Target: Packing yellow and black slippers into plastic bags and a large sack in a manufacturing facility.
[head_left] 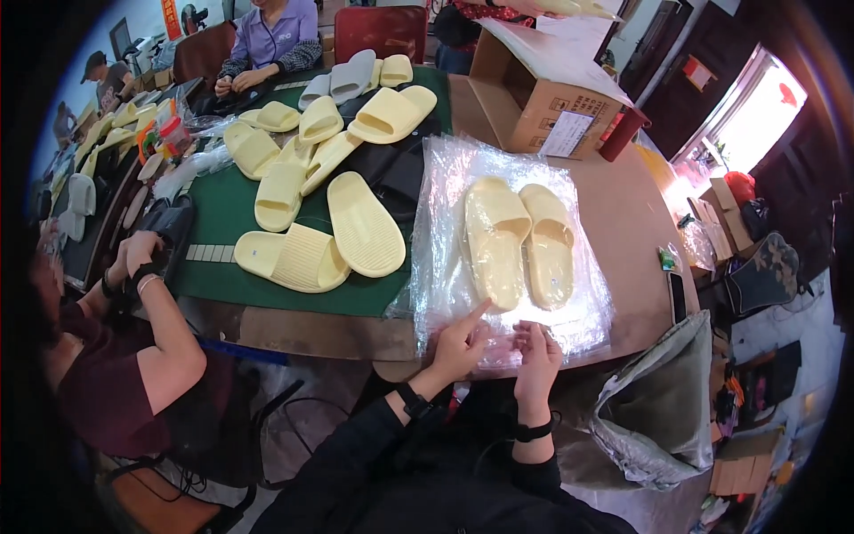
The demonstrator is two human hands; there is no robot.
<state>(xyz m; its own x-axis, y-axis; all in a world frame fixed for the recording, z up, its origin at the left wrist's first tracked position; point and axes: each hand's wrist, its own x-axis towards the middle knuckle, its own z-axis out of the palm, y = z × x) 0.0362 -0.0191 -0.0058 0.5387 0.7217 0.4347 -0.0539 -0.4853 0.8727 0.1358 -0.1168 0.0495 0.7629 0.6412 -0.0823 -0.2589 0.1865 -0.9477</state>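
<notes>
The stack of clear plastic bags point(443, 240) is crinkled and glossy — white glare breaks across it. Left of the stack, the pale yellow slippers point(329, 165) look matt and foam-like, one with a finely ribbed footbed point(368, 230), over a dull green cloth-like mat point(212, 209); behind the stack, the box point(525, 105) is brown matt cardboard — its white label point(567, 134) smooth paper.

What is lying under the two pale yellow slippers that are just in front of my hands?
Clear plastic shows around the slippers, spread over the tabletop. What lies directly beneath the soles is covered, so I cannot see it.
</notes>
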